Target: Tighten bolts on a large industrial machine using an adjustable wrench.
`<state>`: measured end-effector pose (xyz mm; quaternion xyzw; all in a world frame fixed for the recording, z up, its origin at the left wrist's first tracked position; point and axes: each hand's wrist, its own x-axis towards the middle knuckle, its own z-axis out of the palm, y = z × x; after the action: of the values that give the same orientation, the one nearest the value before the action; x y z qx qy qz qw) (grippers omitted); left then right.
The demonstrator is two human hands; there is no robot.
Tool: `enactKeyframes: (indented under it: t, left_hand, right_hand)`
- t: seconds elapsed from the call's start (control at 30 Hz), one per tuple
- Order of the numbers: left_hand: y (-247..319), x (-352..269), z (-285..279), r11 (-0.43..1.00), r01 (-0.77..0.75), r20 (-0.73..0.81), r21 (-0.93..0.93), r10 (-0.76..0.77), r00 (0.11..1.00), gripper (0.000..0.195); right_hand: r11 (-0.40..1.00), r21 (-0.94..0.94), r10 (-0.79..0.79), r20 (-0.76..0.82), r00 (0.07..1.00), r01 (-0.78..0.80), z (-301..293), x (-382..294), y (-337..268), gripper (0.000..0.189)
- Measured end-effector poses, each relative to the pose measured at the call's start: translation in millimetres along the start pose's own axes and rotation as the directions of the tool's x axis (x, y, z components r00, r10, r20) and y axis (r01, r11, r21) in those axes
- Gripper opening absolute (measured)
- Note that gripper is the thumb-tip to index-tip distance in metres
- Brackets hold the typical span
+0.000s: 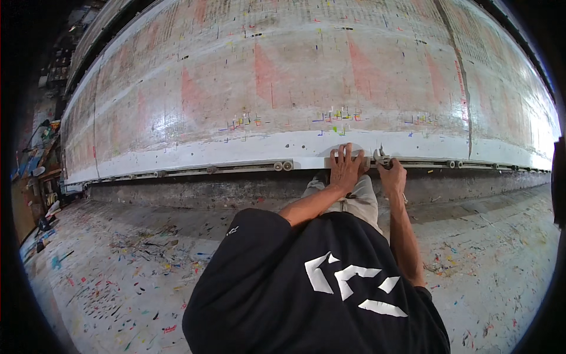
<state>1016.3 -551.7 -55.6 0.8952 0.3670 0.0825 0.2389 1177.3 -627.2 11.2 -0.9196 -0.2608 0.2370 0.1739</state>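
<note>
My left hand (pixel 346 170) lies with spread fingers over a metal piece on the near edge of a long printing table (pixel 247 146). Just to its right, my right hand (pixel 392 176) grips an adjustable wrench (pixel 380 155), whose jaws point away from me at the rail. The metal rail (pixel 247 167) runs along the table's near edge and carries paired round stops (pixel 283 166) left of my hands. Another pair of round stops (pixel 454 164) sits to the right. What lies under my left palm is hidden.
Small coloured registration marks (pixel 338 116) and reddish stains cover the tabletop. Below the edge is a dark recess, then a paint-spattered floor (pixel 132 265). At the far left stand a wooden cabinet (pixel 24 208) and assorted clutter. Part of another long table shows at the upper left.
</note>
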Motion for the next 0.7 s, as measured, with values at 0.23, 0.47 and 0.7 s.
enactKeyframes:
  t: [0.23,0.47,0.7]
  left_hand:
    - [-2.7,-0.6,4.6,0.998,0.018,0.062,0.066,-0.023,0.998,0.065]
    - [-7.6,4.6,-1.0,0.990,-0.037,0.135,0.134,0.019,0.991,0.067]
    - [-7.7,2.1,-3.2,0.997,0.002,0.100,0.074,-0.009,0.995,0.066]
  right_hand:
    - [0.999,0.040,-0.027,-0.005,1.000,0.027,14.5,-14.8,-14.8,0.042]
    - [0.976,0.099,-0.177,-0.156,0.972,0.193,21.8,-21.3,-5.7,0.031]
    - [0.958,0.066,-0.252,-0.261,0.932,0.277,48.2,-20.9,8.6,0.025]
